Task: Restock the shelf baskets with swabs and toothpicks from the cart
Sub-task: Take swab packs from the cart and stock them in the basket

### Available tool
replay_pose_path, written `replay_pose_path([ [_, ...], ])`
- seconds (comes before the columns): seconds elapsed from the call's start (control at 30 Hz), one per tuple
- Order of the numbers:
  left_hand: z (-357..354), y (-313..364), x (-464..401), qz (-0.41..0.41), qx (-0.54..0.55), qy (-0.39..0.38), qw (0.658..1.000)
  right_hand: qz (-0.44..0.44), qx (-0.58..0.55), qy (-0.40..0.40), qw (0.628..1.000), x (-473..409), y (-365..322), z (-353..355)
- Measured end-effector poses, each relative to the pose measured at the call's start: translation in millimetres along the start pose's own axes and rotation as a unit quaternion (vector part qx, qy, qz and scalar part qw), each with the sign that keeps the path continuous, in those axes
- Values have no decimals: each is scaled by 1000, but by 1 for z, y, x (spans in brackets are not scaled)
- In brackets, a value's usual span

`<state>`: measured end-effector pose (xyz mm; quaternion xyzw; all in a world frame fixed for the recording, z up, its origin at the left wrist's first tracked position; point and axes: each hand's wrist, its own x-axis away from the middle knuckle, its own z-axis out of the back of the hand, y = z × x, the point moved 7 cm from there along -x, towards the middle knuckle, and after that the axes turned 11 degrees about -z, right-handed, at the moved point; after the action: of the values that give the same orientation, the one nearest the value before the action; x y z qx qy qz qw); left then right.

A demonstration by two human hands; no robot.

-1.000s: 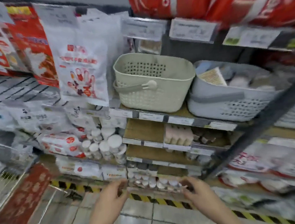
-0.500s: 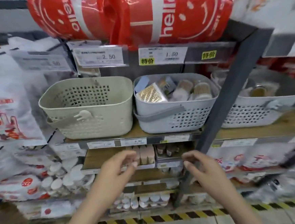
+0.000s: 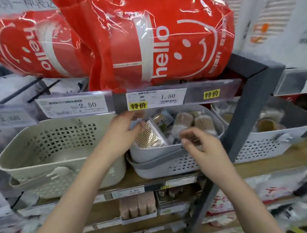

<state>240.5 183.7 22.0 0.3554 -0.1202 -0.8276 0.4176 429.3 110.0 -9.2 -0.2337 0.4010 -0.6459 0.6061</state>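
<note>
Swab and toothpick packs fill the grey basket (image 3: 164, 168), which sits mid-shelf on the wooden shelf (image 3: 290, 158) between a cream basket (image 3: 42, 158) on its left and a white basket (image 3: 262, 150) beyond the dark upright post (image 3: 248, 116) on its right. Inside the grey basket, a flat clear box of swabs (image 3: 148, 137) leans tilted against the left wall, and round tubs of toothpicks (image 3: 183, 120) lie on their sides toward the back right.

The left hand (image 3: 124, 131) reaches over the grey basket's back left corner, its fingertips (image 3: 137, 124) bent toward each other just above the upper edge of the swab box; whether they actually grip anything is blurred and cannot be told. The right hand (image 3: 204, 147) hovers over the basket's front rim, near the right corner, fingers curled loosely inward; something small and blurry seems to sit at its fingertips (image 3: 184, 138), but a pinch cannot be confirmed. The swab box lies between the two hands, close to both.

The cream basket looks empty from this angle. Above, price tags (image 3: 156, 98) reading 2.50 and 1.50 hang on the shelf edge under large red bags (image 3: 161, 38) printed "hello".
</note>
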Motion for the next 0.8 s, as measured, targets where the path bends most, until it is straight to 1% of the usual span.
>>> replay_pose_path([
  [0.07, -14, -5, -12, -20, -49, -67, 996, 1, 20, 3, 1000, -14, -3, -7],
  [0.13, -31, -10, -18, -54, -102, -147, 982, -7, 29, 11, 999, -25, -1, -9],
  [0.2, -40, -14, -20, -61, -138, -188, 970, -17, 23, 23, 999, -31, 3, -6],
  [0.3, -37, -15, -23, -63, -150, -174, 971, -29, 29, 39, 998, -38, 11, 1],
  [0.4, -32, -16, -24, -40, -109, -156, 981, -36, 61, 59, 996, -49, 15, 10],
  [0.53, -30, -17, -24, -17, -40, -162, 986, -43, 172, 98, 979, -79, 20, 16],
  [0.63, -30, -17, -22, -15, 28, -152, 988, -70, 242, 101, 962, -98, 22, 15],
  [0.67, -31, -17, -21, -16, 42, -149, 988, -75, 243, 103, 962, -101, 21, 15],
  [0.73, -30, -20, -17, -13, 67, -136, 988, -66, 204, 103, 971, -100, 16, 14],
  [0.8, -23, -29, -16, 18, 109, -96, 989, -35, 162, 74, 983, -95, 8, 4],
])
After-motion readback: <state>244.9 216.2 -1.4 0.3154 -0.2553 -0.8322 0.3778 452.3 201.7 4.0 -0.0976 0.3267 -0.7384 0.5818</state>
